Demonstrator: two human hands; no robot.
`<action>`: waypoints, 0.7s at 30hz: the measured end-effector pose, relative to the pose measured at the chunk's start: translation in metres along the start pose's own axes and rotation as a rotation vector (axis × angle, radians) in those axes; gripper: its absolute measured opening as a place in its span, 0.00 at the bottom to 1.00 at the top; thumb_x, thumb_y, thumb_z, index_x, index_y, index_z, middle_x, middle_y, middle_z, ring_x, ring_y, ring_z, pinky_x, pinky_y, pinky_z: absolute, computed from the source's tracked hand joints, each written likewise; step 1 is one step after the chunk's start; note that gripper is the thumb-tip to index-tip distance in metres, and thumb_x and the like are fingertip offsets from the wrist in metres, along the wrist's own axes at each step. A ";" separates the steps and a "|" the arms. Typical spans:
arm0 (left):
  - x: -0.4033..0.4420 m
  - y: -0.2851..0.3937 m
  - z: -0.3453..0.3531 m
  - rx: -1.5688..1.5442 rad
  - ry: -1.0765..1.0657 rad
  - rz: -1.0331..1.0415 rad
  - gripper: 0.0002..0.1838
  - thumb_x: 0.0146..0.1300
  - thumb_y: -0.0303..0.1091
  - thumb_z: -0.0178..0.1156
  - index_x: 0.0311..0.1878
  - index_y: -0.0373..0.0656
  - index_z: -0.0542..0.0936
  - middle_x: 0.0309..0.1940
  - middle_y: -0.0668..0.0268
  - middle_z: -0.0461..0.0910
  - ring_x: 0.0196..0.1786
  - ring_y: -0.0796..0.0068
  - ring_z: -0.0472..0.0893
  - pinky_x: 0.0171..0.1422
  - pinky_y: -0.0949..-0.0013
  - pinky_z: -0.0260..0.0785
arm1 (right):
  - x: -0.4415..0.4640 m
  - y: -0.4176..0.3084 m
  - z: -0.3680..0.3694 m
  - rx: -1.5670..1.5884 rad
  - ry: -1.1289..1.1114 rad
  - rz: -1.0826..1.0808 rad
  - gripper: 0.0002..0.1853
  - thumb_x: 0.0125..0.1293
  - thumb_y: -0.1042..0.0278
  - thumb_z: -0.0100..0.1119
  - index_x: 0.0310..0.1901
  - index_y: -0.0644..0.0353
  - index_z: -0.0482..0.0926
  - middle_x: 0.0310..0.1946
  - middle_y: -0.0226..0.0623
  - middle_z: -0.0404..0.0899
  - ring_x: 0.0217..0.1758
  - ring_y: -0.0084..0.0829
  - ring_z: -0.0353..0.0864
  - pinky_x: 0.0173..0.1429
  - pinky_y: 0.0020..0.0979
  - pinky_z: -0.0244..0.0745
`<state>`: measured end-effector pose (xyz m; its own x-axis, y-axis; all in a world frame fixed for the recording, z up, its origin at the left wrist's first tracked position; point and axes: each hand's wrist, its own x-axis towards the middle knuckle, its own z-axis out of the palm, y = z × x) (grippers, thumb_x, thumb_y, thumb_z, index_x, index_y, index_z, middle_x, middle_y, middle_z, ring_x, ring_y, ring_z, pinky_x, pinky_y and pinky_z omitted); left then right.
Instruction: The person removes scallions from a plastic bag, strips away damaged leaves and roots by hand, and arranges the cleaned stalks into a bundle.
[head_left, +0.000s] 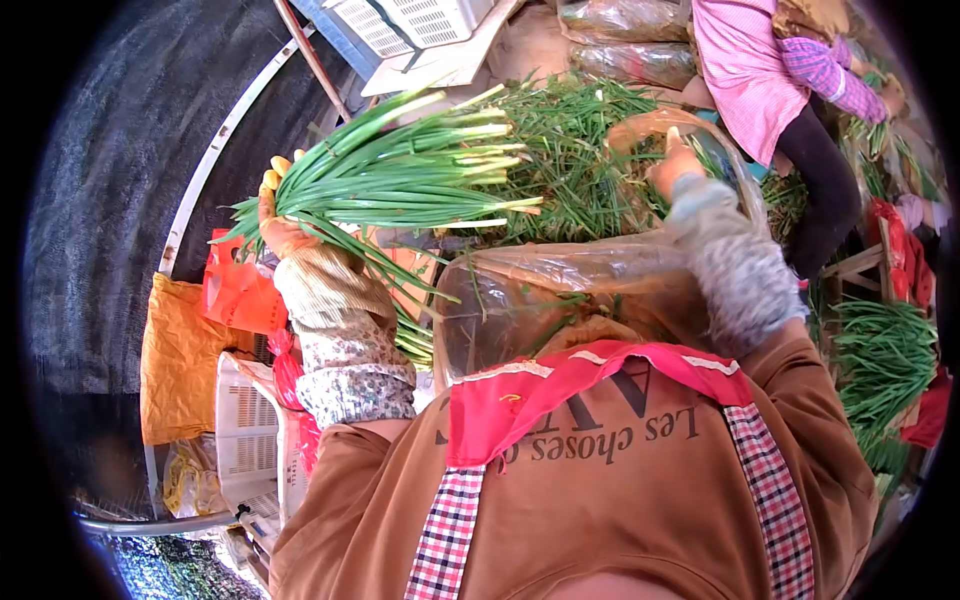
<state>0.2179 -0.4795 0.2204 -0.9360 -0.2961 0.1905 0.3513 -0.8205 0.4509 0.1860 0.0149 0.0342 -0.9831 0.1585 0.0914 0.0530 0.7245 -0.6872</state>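
Note:
My left hand point(280, 215) is closed round the leafy end of a big bunch of long green stalks point(390, 180), whose pale ends point right. My right hand point(676, 165) is over a pile of loose green leaves and trimmings point(575, 165), beside the edge of a clear plastic sheet. One finger points up; the others are curled and partly hidden, and whether they hold anything is too small to tell. The plastic sheet point(480, 290) lies between the pile and my apron.
At the upper right a co-worker point(745, 70) in pink handles green stalks. More green stalks point(885, 360) lie at the right. A white crate point(245, 430) and an orange sack point(180, 360) stand at the left, another white crate point(425, 20) at the top.

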 end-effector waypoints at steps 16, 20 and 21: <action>-0.049 -0.059 0.086 0.126 0.003 0.009 0.12 0.64 0.35 0.43 0.40 0.37 0.72 0.47 0.54 0.75 0.53 0.50 0.73 0.61 0.46 0.61 | -0.079 -0.218 0.006 0.731 -0.180 -0.429 0.11 0.61 0.67 0.48 0.37 0.63 0.78 0.33 0.41 0.80 0.38 0.32 0.78 0.46 0.28 0.71; -0.035 -0.051 0.070 0.089 0.009 -0.077 0.13 0.64 0.35 0.42 0.41 0.37 0.72 0.47 0.54 0.76 0.53 0.49 0.72 0.60 0.45 0.61 | -0.089 -0.193 -0.024 1.339 -0.439 -0.290 0.15 0.63 0.58 0.49 0.34 0.65 0.74 0.20 0.29 0.70 0.21 0.19 0.65 0.32 0.23 0.66; -0.031 -0.051 0.065 0.061 0.005 -0.077 0.13 0.64 0.36 0.42 0.40 0.37 0.72 0.47 0.54 0.76 0.53 0.50 0.72 0.59 0.45 0.61 | -0.092 -0.188 -0.032 1.343 -0.507 -0.289 0.20 0.62 0.51 0.51 0.35 0.65 0.74 0.17 0.26 0.63 0.18 0.18 0.59 0.30 0.22 0.63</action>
<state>0.2308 -0.3968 0.2487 -0.9602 -0.2363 0.1489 0.2793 -0.8094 0.5166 0.2722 -0.1147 0.1779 -0.9010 -0.3339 0.2769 -0.0734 -0.5117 -0.8560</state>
